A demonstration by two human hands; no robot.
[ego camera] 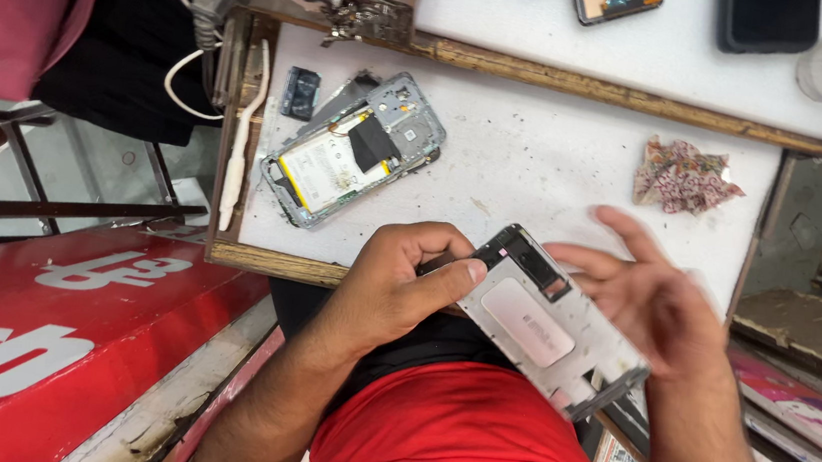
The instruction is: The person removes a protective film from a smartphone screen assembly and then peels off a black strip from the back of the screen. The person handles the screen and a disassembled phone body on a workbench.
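Head cam: left hand (396,285) pinches one silver phone frame (548,325) by its edge, right hand (651,294) open, fingers spread, just beside it. One gutted phone (353,150) on the bench (538,163) beyond the left hand.

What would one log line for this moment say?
left hand: grips phone frame | right hand: open, beside frame | table: opened phone

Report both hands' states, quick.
Left hand: closed on the phone frame.
Right hand: open, fingers spread beside the frame.
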